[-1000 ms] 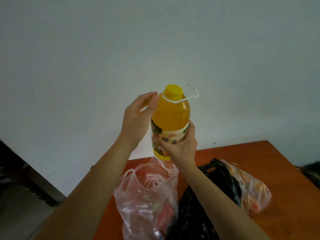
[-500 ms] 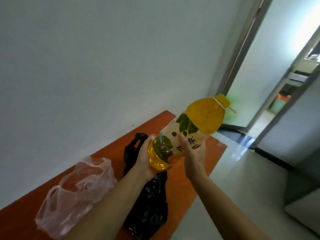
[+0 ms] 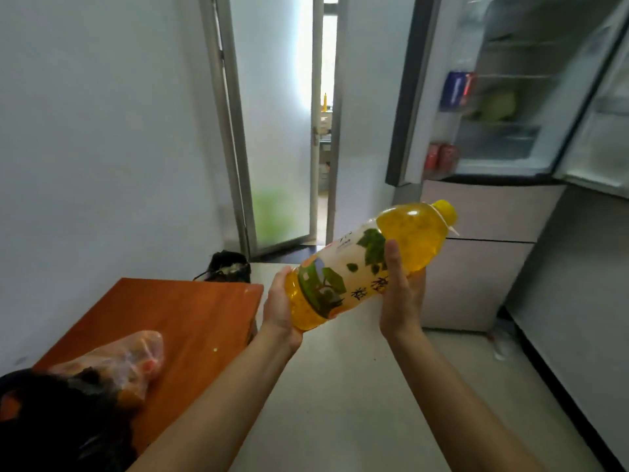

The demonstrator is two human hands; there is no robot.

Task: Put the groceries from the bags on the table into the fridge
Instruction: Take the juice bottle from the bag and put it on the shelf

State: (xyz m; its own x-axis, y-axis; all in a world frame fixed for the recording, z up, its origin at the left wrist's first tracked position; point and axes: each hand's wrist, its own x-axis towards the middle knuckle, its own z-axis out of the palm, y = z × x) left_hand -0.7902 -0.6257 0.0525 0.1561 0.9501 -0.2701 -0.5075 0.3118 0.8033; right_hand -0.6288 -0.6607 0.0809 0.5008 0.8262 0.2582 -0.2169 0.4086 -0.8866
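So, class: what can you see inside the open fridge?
Inside the fridge: something pale green on a shelf, a blue container and red cans in the door. Blur hides finer detail, and the closed lower drawers' contents.

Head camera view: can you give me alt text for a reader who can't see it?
Both bare hands, left hand and right hand, hold a tilted yellow plastic juice bottle toward an open grey fridge. Behind left, filled plastic grocery bags sit on an orange wooden table.
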